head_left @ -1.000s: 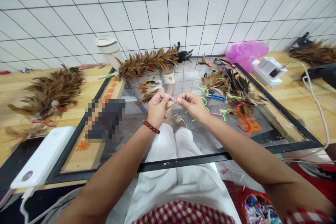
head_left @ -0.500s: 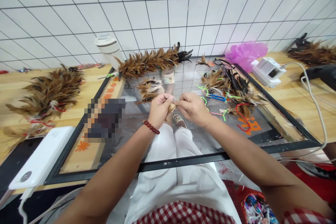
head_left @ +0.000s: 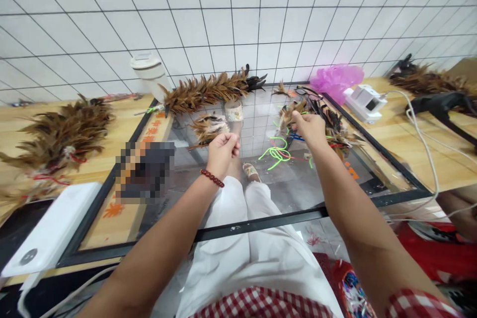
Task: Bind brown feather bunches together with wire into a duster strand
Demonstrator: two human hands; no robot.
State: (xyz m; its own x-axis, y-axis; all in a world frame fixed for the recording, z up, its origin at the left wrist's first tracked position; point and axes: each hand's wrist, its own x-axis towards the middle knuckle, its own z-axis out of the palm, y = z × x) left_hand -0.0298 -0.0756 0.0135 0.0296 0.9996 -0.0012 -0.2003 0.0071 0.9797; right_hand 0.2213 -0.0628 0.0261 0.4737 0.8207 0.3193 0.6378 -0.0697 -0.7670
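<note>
My left hand (head_left: 223, 153), a red bead bracelet on its wrist, is over the glass tabletop with thumb and fingers pinched together. What it holds, if anything, is too small to make out. Just beyond it lies a small bunch of brown feathers with pale bases (head_left: 208, 128). My right hand (head_left: 311, 129) reaches to the pile on the right, its thumb and fingertips closed on brown feathers (head_left: 287, 115). Bright green cords (head_left: 278, 153) lie in loops below that hand. Partly hidden behind it is a blue tool (head_left: 296, 136).
A long feather garland (head_left: 208, 92) lies along the back, beside a white cup (head_left: 149, 72). More feathers (head_left: 70, 131) and a white power bank (head_left: 52, 228) are at left. A pink plastic bag (head_left: 337, 82) and white charger (head_left: 365, 102) stand at right. A black frame (head_left: 261, 222) edges the glass.
My right hand has left my left hand and moved right to the feather pile. Green cords now lie looped nearer me. The left hand stays pinched; the tan piece at its fingers no longer shows.
</note>
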